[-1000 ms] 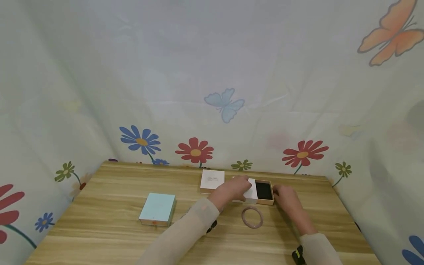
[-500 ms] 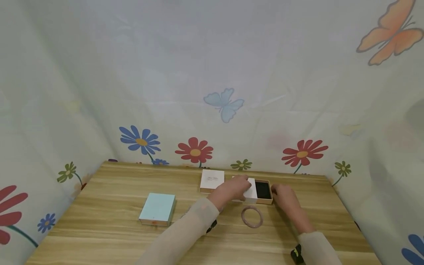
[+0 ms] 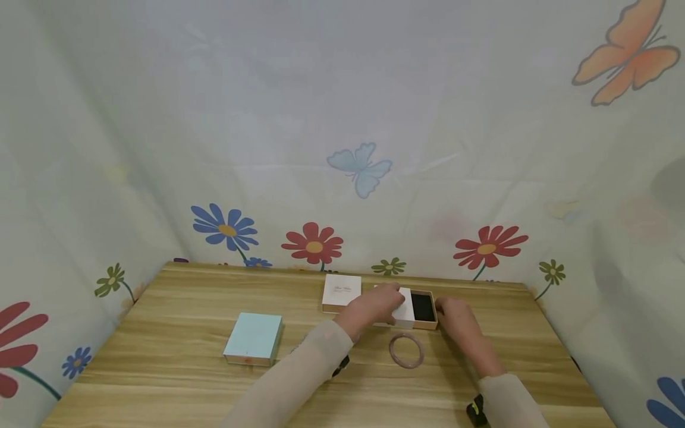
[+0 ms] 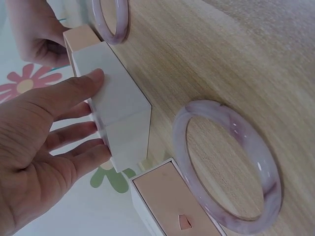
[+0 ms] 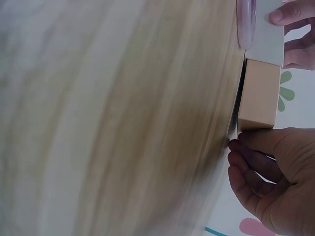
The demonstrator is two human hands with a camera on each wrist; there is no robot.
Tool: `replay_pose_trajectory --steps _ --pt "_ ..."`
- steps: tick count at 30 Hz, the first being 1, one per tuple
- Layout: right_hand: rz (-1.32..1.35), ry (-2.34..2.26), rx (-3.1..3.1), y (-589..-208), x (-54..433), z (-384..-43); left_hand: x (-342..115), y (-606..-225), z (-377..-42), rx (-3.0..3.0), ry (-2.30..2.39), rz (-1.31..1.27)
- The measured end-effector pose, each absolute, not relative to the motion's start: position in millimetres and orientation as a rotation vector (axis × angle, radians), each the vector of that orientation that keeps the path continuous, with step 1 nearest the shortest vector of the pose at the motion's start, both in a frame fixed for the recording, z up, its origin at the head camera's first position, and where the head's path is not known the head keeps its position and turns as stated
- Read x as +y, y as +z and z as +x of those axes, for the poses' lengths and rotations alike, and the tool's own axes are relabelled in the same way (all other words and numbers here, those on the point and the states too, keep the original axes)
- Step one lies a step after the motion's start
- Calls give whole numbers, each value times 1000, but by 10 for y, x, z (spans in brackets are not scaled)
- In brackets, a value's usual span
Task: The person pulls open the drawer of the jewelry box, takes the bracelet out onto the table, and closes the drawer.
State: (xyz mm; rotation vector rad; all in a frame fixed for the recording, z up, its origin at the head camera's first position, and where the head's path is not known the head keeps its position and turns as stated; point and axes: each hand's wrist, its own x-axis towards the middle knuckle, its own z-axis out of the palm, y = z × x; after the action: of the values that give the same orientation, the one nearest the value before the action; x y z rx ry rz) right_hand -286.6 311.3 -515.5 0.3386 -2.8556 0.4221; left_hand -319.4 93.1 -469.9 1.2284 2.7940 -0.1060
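Note:
A white slide-out box has its peach drawer, lined with black, sticking partway out of the right end of the white sleeve. My left hand grips the sleeve, thumb on its front face and fingers at the opposite side in the left wrist view. At the drawer's outer end is my right hand; in the right wrist view its thumb lies against the end face, with the other fingers loosely bent below. A pale purple bangle lies flat on the table in front of the box.
Left of the gripped box stands a second white box with printing on top. A light blue box sits farther left on the wooden table. Another bangle, mostly behind my left forearm in the head view, lies by the second white box.
The drawer has slid slightly left into the sleeve, with my right hand moving along at its end. My left hand and the sleeve have stayed nearly in place.

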Motion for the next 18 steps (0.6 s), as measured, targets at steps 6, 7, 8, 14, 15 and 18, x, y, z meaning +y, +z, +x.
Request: replay_pose_trajectory --steps 6,7,8,14,15,18 --pt "330 409 -2855 -5171 3080 -2865 928 -4711 -3194 2801 -79 1216" --pt "330 411 -2854 -5170 3071 -2865 928 -4711 -3193 2803 -76 1214" --pt "325 413 -2856 -5172 3064 -2864 928 -4711 -3193 2806 -76 1214" --pt "324 405 -2862 -5166 2996 -2863 914 -4711 -3184 2800 -79 1215" --pt "326 406 -2861 -5162 2983 -2862 912 -4713 -3183 2798 -83 1219" --pt "329 411 -2846 -5161 2954 -2865 908 -4717 -3182 2804 -84 1233"
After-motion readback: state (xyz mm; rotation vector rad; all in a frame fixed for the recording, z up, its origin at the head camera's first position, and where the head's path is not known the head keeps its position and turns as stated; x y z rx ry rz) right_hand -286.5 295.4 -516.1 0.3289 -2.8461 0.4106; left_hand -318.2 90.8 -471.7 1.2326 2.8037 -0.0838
